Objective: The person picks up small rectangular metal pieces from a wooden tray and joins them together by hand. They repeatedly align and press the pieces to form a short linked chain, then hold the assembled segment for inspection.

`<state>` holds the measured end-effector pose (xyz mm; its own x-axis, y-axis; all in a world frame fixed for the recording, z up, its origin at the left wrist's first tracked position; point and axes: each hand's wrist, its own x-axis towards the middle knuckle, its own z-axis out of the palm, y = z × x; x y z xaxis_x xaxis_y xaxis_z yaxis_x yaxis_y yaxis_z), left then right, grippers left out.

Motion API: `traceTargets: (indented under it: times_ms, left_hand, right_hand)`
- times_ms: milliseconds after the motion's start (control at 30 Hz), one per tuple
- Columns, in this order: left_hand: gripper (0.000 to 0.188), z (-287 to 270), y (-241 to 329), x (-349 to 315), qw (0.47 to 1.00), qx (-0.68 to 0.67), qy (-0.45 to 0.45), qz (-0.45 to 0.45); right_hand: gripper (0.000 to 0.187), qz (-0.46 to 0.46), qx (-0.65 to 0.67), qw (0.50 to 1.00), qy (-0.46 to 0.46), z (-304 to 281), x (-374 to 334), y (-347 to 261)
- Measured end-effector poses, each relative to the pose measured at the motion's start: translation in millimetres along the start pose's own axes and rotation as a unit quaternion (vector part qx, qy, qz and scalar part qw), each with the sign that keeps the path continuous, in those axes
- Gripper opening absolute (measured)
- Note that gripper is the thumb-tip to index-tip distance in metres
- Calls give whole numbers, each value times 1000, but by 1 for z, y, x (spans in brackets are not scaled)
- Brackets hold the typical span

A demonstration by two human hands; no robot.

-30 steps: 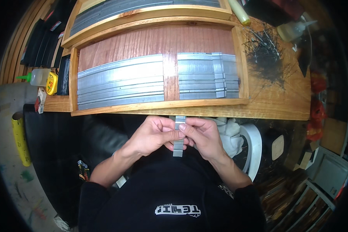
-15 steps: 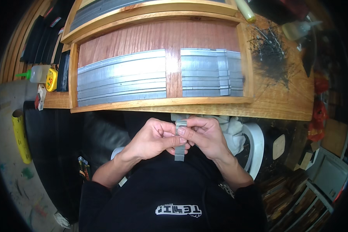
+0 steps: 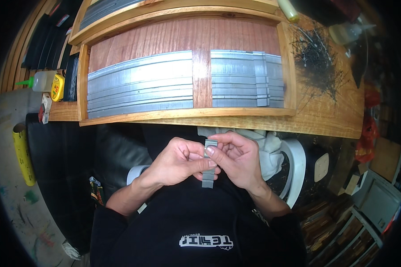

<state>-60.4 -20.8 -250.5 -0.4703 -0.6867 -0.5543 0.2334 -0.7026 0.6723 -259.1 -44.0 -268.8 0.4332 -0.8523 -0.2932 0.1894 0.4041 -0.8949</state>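
In front of my chest, both hands grip a narrow stack of short grey metal strips (image 3: 207,181), which overlap like steps and stand roughly upright. My left hand (image 3: 176,162) pinches the stack from the left, with its thumb across the middle. From the right, my right hand (image 3: 241,161) presses its thumb near the upper part, its index finger curled behind the top. Part of the stack is hidden by the thumbs. Beyond my hands, a shallow wooden tray (image 3: 182,116) holds rows of overlapping grey metal sheets (image 3: 140,82) on the left and more sheets (image 3: 234,80) on the right.
The tray rests on a wooden table (image 3: 338,120). A heap of thin dark wires or bristles (image 3: 316,62) lies right of it, near a squeeze bottle (image 3: 345,33). A yellow tape measure (image 3: 57,87) sits at left. A white chair arm (image 3: 294,167) curves beside my right forearm.
My right hand has shifted slightly right and its fingers look a little looser around the stack. The left hand keeps its pinch. The whole view has tilted slightly.
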Motion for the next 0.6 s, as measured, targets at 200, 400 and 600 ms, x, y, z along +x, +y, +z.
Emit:
traceTargets:
  times_ms: [200, 400, 600]
  left_hand:
    - [16, 2, -1, -4, 1000, -1, 6, 23]
    - [14, 2, 0, -6, 999, 9, 6, 31]
    - [14, 2, -3, -6, 999, 7, 10, 39]
  right_hand:
    - [25, -8, -28, 1000, -2, 1, -1, -2]
    - [25, -19, -31, 999, -4, 2, 0, -2]
    - [26, -23, -38, 999, 4, 3, -1, 0]
